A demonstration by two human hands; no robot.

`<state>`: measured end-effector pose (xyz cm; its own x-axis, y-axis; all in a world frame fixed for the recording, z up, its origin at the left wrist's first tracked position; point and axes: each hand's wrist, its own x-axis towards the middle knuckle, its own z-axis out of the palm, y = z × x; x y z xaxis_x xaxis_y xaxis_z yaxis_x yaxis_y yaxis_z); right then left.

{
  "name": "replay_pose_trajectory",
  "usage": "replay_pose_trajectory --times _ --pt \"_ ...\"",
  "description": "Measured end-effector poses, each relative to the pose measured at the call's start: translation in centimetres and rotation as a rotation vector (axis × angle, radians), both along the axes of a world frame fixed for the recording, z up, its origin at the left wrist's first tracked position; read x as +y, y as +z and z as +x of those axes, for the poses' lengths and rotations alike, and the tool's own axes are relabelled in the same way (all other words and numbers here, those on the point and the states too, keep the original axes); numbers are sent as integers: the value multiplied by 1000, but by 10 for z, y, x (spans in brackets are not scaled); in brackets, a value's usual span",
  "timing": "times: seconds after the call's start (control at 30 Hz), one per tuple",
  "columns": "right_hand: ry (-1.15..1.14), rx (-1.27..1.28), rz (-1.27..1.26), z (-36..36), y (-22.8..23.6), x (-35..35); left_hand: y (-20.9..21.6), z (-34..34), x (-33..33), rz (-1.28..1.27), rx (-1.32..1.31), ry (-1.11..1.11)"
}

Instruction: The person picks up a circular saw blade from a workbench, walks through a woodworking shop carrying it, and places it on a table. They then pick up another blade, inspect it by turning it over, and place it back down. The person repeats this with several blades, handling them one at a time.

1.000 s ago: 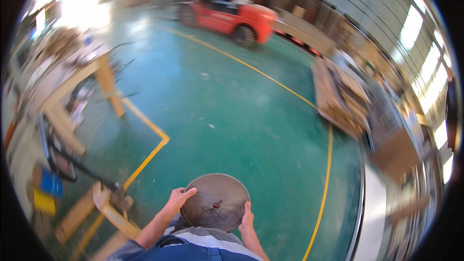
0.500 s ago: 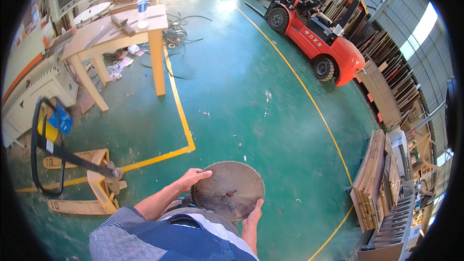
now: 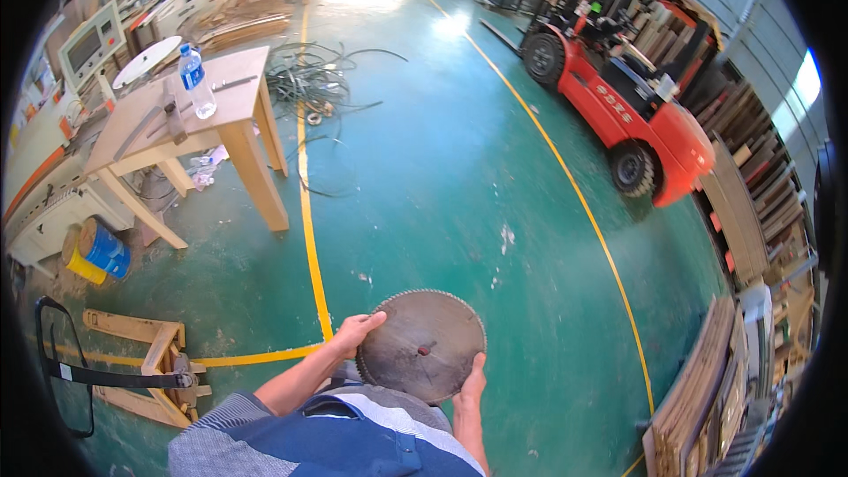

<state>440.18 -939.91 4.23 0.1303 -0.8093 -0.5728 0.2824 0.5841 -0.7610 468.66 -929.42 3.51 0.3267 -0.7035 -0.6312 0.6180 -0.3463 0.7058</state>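
Here, the left hand (image 3: pixel 356 332) and right hand (image 3: pixel 470 386) hold a saw blade (image 3: pixel 415 327).

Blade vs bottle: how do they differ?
Blade is a flat toothed disc; bottle is a tall cylinder.
Blade is dull grey-brown; bottle is clear, blue-labelled.
Blade is held between left hand and right hand; bottle stands on the table.

Head-mounted fisheye view from the wearer's head, facing forward and obliquely down across the glossy green floor (image 3: pixel 415 185). Near field, lower centre: the round grey toothed metal saw blade (image 3: pixel 402 336), viewed from above. Far field, upper right: the red forklift with black tyres (image 3: pixel 609 97). Straight edges curve toward the periphery.
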Motion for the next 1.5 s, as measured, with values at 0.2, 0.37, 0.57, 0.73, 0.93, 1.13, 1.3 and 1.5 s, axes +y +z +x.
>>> replay_pose_trajectory --times 0.2,0.37,0.57,0.73,0.93,1.13,1.3,1.5 --pt "220 63 -15 100 -4 -191 13 74 -129 19 -41 217" --pt "358 92 -3 221 -17 -328 -8 171 -235 -44 36 351" --pt "329 102 -23 368 2 -463 15 325 -382 -39 -51 316" --pt "263 73 -31 471 21 -555 43 435 -487 -38 -70 266" --pt "177 -22 29 598 -9 -687 28 560 -631 16 -123 246" --pt "404 -167 17 744 -7 -876 40 682 -776 -10 -158 396" --pt "569 12 -43 869 -3 -999 45 775 -859 -114 -100 593" --pt "698 7 -92 1051 7 -1102 14 922 -944 -86 -114 677"
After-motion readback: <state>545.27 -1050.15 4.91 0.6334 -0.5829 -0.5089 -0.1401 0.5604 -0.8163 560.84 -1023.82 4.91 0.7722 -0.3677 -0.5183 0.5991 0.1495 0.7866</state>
